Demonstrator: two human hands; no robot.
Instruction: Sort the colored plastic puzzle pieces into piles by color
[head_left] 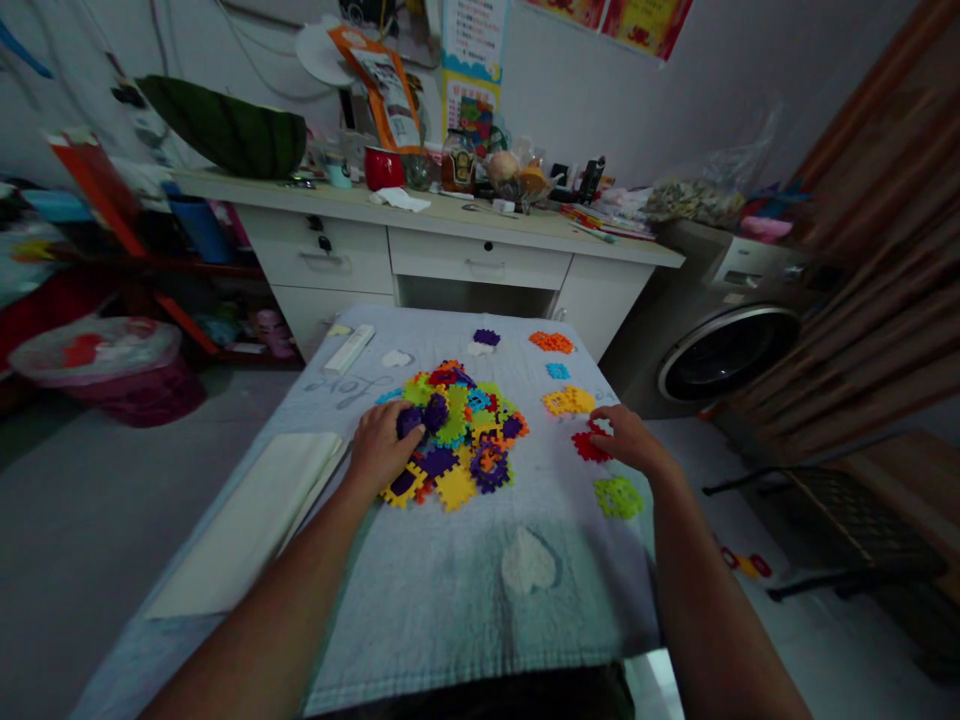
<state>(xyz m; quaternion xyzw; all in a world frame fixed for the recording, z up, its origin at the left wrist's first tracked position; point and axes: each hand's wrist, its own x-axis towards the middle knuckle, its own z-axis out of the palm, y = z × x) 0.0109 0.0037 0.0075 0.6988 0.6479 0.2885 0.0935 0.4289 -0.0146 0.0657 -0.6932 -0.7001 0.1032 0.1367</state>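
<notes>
A heap of colourful toothed plastic gear pieces (457,400) lies in the middle of the cloth-covered table. At its left side my left hand (380,445) is closed on a purple gear piece (410,422), thumb toward me. My right hand (628,436) is at the right, its fingers closed on a red gear piece over the red group (589,447). In that same row lie yellow pieces (568,400), a small blue group (557,371), orange pieces (551,342) and green pieces (618,497). Purple pieces (487,337) sit at the far edge.
Folded pale cloth or paper (247,520) and a white bar-shaped object (350,348) lie on the table's left. Behind stands a cluttered white cabinet (480,255), with a washing machine (720,310) to its right. A lined pink bin (112,375) stands left, a dark stool (832,510) right.
</notes>
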